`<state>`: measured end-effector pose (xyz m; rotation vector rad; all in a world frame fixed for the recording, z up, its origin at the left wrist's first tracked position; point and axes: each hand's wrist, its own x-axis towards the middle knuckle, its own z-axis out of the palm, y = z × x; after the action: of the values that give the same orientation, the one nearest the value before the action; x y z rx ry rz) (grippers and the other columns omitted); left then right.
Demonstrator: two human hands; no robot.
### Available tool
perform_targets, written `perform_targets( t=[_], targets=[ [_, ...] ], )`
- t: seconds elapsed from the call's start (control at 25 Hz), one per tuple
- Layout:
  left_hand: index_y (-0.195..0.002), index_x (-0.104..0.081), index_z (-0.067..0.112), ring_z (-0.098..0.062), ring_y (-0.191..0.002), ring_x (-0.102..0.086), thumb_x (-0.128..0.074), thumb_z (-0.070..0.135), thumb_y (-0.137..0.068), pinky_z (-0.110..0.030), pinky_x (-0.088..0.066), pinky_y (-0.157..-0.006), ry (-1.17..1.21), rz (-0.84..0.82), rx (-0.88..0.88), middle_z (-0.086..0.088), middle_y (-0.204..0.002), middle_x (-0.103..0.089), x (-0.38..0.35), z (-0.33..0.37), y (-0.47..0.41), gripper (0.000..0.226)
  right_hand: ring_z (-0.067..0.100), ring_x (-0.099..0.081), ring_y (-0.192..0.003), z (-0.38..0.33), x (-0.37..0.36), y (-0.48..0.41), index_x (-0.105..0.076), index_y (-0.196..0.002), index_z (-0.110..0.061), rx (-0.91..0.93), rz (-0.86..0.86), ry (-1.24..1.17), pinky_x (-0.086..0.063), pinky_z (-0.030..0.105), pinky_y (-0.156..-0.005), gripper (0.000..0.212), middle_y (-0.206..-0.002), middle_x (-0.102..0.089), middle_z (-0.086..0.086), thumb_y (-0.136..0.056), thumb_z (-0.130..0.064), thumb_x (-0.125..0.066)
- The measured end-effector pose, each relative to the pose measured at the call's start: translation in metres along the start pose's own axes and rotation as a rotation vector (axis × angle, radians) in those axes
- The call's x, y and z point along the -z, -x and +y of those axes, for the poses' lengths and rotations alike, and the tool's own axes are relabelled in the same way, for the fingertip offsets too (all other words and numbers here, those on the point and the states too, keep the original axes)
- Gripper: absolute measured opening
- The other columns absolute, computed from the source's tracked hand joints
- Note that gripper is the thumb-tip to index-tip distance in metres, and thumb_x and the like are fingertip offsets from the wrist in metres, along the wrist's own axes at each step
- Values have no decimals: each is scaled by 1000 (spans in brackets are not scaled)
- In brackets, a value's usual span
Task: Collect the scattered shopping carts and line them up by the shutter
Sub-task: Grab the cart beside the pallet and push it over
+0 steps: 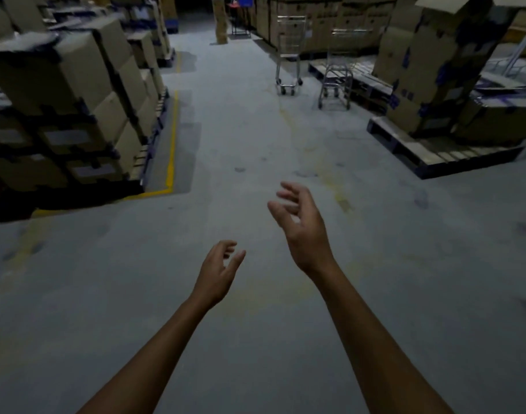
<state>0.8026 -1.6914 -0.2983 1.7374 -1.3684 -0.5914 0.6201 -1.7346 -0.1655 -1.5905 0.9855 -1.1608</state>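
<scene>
My left hand [218, 271] and right hand [300, 227] loose, holding nothing. Two carts [288, 53] [339, 70] far up floor [241, 130], right edge beside pallets [435, 156]. Rigid wire, free-rolling, I judge; grab top handle bar.

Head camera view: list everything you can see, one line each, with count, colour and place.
left shopping cart: one, silver wire, ahead on the aisle's right side.
right shopping cart: one, silver wire, beside it, in front of a low pallet.
cardboard box stacks: many, brown, both sides and the far wall.
tall box: one, brown, upright at the aisle's far end.
wooden pallets: at least two, pale, right side.
yellow line: one, on the floor by the left stacks.
floor: grey concrete.
left hand: open, empty, held forward.
right hand: open, empty, held forward.
</scene>
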Motion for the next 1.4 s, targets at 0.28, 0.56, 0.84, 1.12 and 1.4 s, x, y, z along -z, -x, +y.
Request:
perform_targets(
  t=[0.28,0.56,0.84,1.12,1.4],
  targets=[
    [-121,-53,26,-4,-101,-55,-45,62,-89,-26,-45,-83,-119,-168,14,3,-117,-57,-61,-74,-181,49,3,-60,-104,29,1,-204,-52,-127,-28,164,26,12,-57,29,-80,48,-123,-58,-10,-85,-50,-57],
    [-122,-53,27,-6,-104,-57,-42,69,-84,-35,-53,-85,59,31,-257,8,-117,-57,-37,0,-510,58,1,-60,-98,131,-25,-467,-51,-127,-30,17,133,121,-56,37,-86,45,-117,-58,-10,-88,-47,-63],
    [-124,-52,19,-6,-109,-55,-42,49,-93,-11,-46,-81,226,126,-638,-2,-122,-56,-30,158,-740,44,11,-61,-101,225,11,-678,-53,-124,-28,-186,244,92,-55,45,-90,57,-120,-59,-4,-78,-61,-61],
    [-125,-51,17,-5,-108,-55,-44,44,-95,-6,-44,-78,222,125,-690,-3,-123,-56,-138,171,-972,41,13,-61,-100,328,78,-893,-54,-123,-25,-210,297,69,-54,49,-90,42,-120,-60,1,-88,-47,-64],
    [-126,-50,25,-10,-104,-57,-41,69,-86,-40,-51,-89,61,-63,-277,2,-120,-57,-273,79,-1184,60,-1,-61,-101,255,152,-1108,-53,-125,-28,75,263,-5,-56,35,-86,56,-119,-59,-11,-79,-60,-56]
  ],
)
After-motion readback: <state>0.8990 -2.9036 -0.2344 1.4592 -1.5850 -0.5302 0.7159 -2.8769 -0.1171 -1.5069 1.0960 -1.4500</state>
